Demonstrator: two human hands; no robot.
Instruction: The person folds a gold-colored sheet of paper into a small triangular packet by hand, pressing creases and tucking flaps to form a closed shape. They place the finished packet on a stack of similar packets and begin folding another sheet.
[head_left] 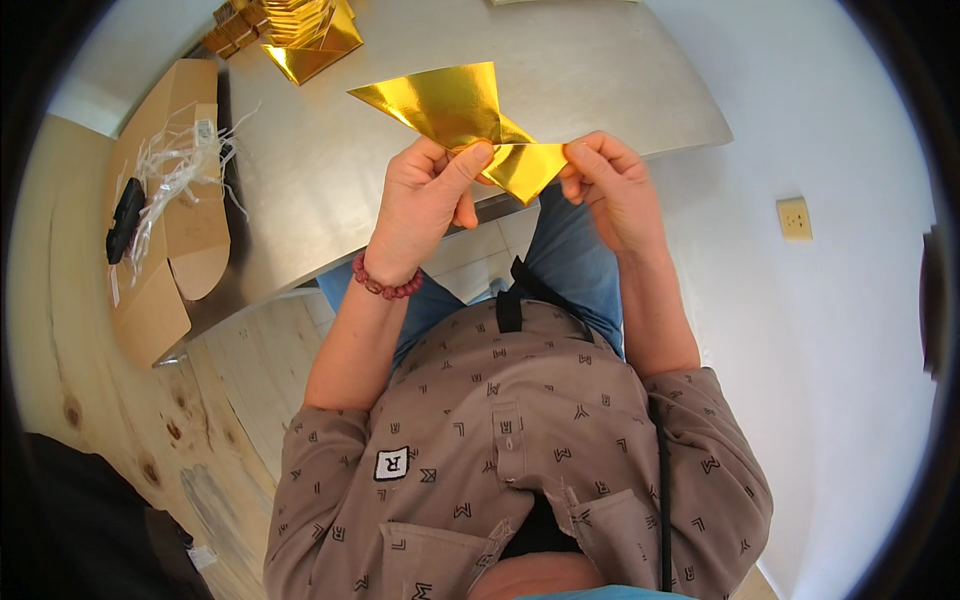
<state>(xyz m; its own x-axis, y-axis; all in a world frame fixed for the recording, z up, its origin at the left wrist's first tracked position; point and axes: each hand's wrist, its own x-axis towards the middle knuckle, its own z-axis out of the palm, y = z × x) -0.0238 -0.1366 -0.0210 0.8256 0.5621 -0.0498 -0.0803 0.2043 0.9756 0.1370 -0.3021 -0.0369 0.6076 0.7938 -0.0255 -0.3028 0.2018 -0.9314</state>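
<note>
A sheet of shiny gold foil paper, partly folded, is held up between my two hands near the front edge of the table. My left hand pinches it at the middle fold, thumb on top, and a wide flap spreads out past that hand to the far left. At the paper's right corner, my right hand grips it between thumb and fingers. A smaller folded part points down between the hands. The undersides of the fingers and the back of the paper are hidden.
A metal-topped table stretches in front of me. Folded gold paper pieces are stacked at its far left. On the left lie a flattened cardboard box, clear plastic strips and a black object. A white wall with an outlet stands right.
</note>
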